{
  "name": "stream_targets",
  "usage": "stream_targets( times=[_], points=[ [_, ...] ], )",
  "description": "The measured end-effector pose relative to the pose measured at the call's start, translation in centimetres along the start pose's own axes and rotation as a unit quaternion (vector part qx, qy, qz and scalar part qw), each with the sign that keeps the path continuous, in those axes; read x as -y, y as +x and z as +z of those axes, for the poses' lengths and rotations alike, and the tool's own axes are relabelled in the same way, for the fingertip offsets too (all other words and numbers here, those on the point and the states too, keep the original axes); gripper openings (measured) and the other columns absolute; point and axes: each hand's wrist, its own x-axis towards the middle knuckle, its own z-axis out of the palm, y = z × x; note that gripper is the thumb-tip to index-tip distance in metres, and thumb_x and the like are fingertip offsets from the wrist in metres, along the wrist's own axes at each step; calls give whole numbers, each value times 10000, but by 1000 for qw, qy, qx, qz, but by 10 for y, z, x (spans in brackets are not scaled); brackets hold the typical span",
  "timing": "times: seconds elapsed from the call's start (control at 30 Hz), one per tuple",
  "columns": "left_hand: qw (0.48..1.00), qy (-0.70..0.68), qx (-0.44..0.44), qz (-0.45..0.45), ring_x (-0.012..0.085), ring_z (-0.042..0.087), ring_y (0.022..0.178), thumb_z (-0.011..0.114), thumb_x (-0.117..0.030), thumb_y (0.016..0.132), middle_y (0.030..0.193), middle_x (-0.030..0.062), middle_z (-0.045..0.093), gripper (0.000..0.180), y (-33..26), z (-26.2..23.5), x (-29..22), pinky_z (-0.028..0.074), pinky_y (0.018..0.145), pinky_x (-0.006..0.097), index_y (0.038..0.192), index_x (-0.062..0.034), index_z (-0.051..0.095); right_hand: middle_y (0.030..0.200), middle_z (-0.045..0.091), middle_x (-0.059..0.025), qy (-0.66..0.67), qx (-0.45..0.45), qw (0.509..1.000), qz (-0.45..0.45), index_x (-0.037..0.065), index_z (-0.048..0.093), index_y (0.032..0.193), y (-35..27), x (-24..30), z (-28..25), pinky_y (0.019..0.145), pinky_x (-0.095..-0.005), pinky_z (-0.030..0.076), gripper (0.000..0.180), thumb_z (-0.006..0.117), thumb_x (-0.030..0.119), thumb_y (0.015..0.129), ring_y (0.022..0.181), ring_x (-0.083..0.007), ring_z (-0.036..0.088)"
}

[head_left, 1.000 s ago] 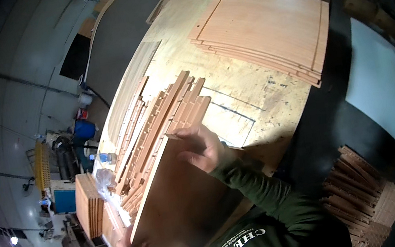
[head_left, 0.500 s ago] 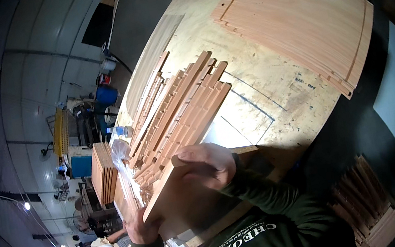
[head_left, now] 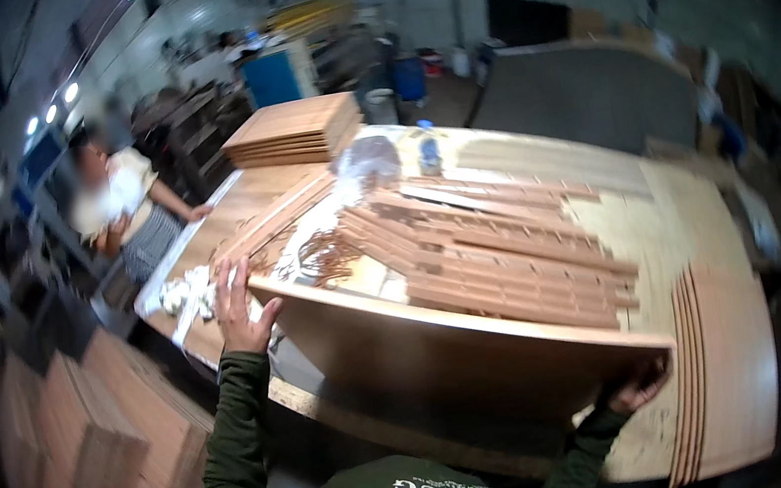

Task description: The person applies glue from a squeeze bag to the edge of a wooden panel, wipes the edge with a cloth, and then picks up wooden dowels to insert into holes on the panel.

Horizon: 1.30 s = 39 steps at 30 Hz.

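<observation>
A wide wooden panel (head_left: 427,359) stands on edge across the table's near side, its broad face toward me. My left hand (head_left: 245,309) holds its left end, fingers upright along the end and thumb by the top corner. At the panel's lower right corner, my right hand (head_left: 642,386) grips the end, its fingers partly in shadow. Just beyond the panel lie several notched wooden strips (head_left: 504,268) side by side. A heap of thin brown strands or bands (head_left: 324,256) sits near the panel's left part, beside a clear plastic bag (head_left: 369,162).
Stacked panels (head_left: 290,133) rest at the far left table corner; more overlapping panels (head_left: 727,366) lie at the right. Wooden stacks (head_left: 87,426) stand low on the left. A person (head_left: 119,192) is beyond the table's left edge. A blue-capped bottle (head_left: 428,149) stands at the back.
My view has turned and levelled. The panel, tilted between my hands before, now spans the table's near side on edge. My hands are farther apart, at its two ends.
</observation>
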Motion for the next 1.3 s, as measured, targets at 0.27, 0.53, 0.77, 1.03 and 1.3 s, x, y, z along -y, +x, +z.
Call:
stream_targets(
  times=[0.27,0.53,0.77,1.03,1.3],
  points=[
    [721,-645,-86,-239,155,533,1045,599,32,749,1121,96,577,475,-30,59,1,410,903,270,1211,18,488,1230,448,-204,-101,-82,991,-2,-20,427,1242,52,67,27,904,-433,409,566,489,408,876,1075,-315,477],
    [705,-676,-165,-138,201,600,928,717,63,668,1069,156,600,445,-44,66,20,487,793,304,1063,-34,534,993,554,-68,-174,-64,965,185,100,544,1037,81,72,6,672,-393,447,602,525,604,709,829,-217,524],
    [693,-685,-181,-136,255,607,832,743,-14,655,1053,166,604,441,-41,51,41,480,705,331,1015,-81,498,1002,569,-44,-201,-33,960,193,123,569,970,33,110,48,702,-390,434,479,432,537,773,912,-226,520],
    [714,-662,-187,-135,282,606,828,719,-11,669,1043,139,611,436,-39,54,44,470,698,343,1044,-91,512,1032,561,-38,-236,-53,951,195,129,575,970,33,112,53,758,-410,429,477,437,530,753,933,-228,510],
    [687,-684,-205,-135,294,609,892,726,6,654,1029,150,614,419,-33,58,26,489,720,357,1012,-78,526,921,588,-65,-217,24,965,146,89,576,963,131,106,-32,734,-376,438,394,540,434,775,828,-224,538]
  ],
)
